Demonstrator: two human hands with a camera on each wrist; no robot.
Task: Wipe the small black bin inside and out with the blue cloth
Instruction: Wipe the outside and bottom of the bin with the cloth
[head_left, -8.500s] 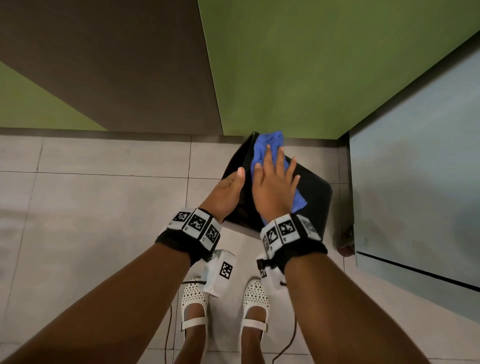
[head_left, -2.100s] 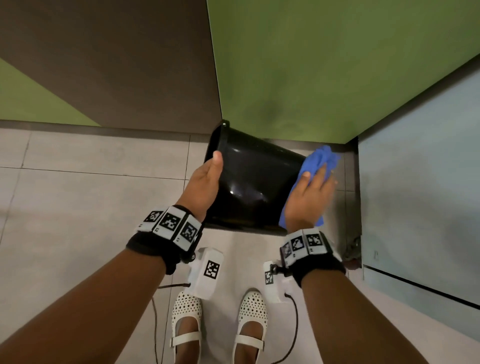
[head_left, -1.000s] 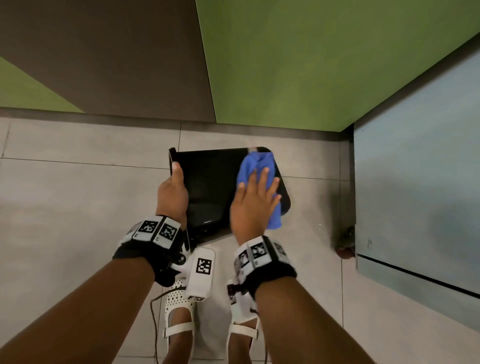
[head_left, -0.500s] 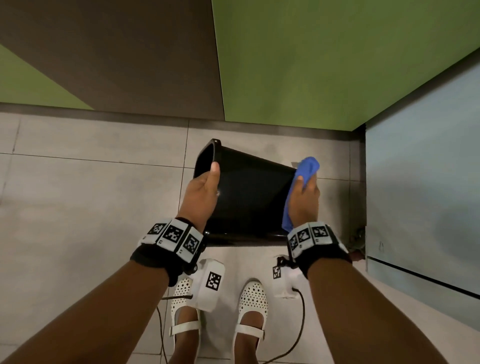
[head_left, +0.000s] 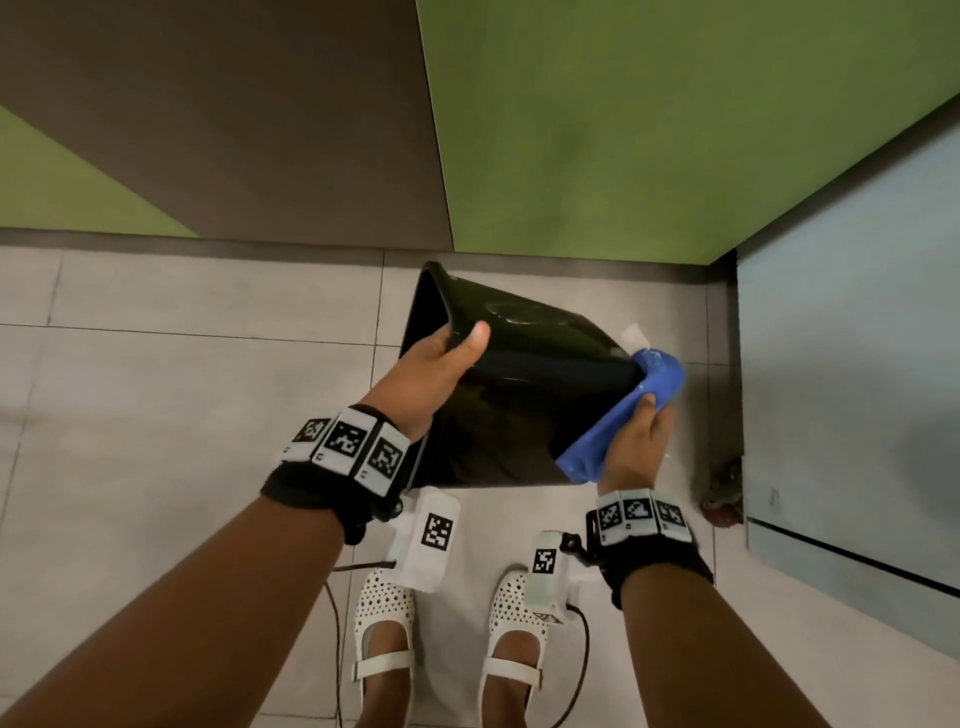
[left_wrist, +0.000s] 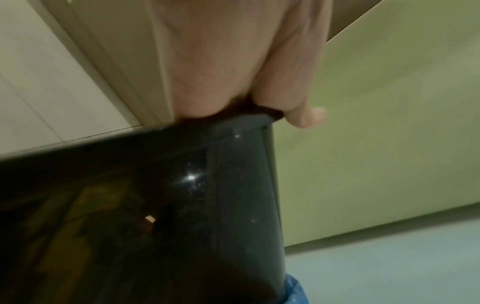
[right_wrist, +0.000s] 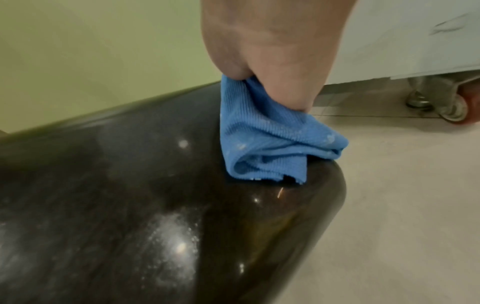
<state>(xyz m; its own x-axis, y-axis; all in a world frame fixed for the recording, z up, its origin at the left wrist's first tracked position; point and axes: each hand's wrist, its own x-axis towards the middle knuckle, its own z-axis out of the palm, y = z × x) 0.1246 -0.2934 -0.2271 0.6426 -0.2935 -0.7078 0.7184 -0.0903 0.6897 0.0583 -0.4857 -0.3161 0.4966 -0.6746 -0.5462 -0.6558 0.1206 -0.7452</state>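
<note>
the bin (head_left: 519, 405) is being held off the tiled floor (head_left: 156, 415), tipped on its side with its open mouth facing the person's left and its base to the right. the left hand (head_left: 431, 374) is gripping the rim, thumb lying on the outer wall and the fingers curling over the edge inside. the right hand (head_left: 636, 441) is pressing the blue cloth (head_left: 623, 421) against the base end, fingers closing on the bunched fabric; in the right wrist view the cloth (right_wrist: 267, 139) is sitting folded on the glossy wall (right_wrist: 155, 205) near the rounded bottom corner. a green wall panel (head_left: 623, 130) is standing behind, and a caster wheel (right_wrist: 451, 102) is showing on the floor to the right, under a pale cabinet (head_left: 857, 364).
</note>
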